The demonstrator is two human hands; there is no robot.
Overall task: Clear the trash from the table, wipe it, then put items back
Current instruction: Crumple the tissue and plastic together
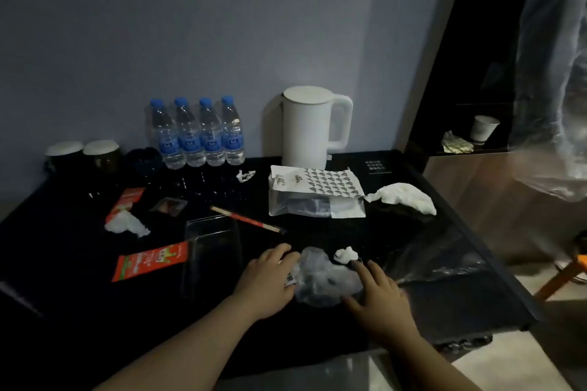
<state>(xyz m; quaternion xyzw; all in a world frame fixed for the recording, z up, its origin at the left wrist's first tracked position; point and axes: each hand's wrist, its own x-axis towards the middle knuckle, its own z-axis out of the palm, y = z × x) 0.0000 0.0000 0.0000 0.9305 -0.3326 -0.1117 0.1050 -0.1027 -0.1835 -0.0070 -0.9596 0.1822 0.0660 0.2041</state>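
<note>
**A:** How are the hands set?

**B:** Both reach in from six o'clock, forearms bare, over the near part of the black table [95, 311]. The left hand [266, 279] sits at nine o'clock of the crumpled plastic wrap [320, 279], with its fingers curled against that edge and the thumb stretched along the top. The right hand [379, 298] lies at four o'clock of the wrap, palm down, its fingers spread and fairly straight, touching the wrap's side.

**A:** So the wrap is between them?

**B:** Yes, near the table's front edge, hemmed in from both sides. I cannot tell whether it is lifted off the surface.

**A:** What crowds it?

**B:** A small tissue wad [346, 254] sits just beside it at one o'clock. At nine o'clock, past the left hand, is a clear plastic tray [216, 241], with a red wrapper [149, 260] against its left side. At eleven o'clock, chopsticks [247, 220] in a red sleeve lie slanted. Beyond them are a white tissue [127, 224] and a red packet [125, 200].

**A:** And farther back?

**B:** At twelve o'clock a white patterned bag [314, 192] lies flat, with a white kettle [309, 127] behind it by the wall. A large crumpled tissue [403, 197] lies just right of the bag. Four water bottles [197, 133] stand in a row left of the kettle, and two lidded cups [82, 152] stand farther left. At three o'clock a clear plastic sheet [444, 260] lies over the table's right side.

**A:** Anything off the table?

**B:** At two o'clock there is a dark shelf [476, 151] holding a paper cup [484, 127] and a crumpled wrapper [455, 143].
</note>
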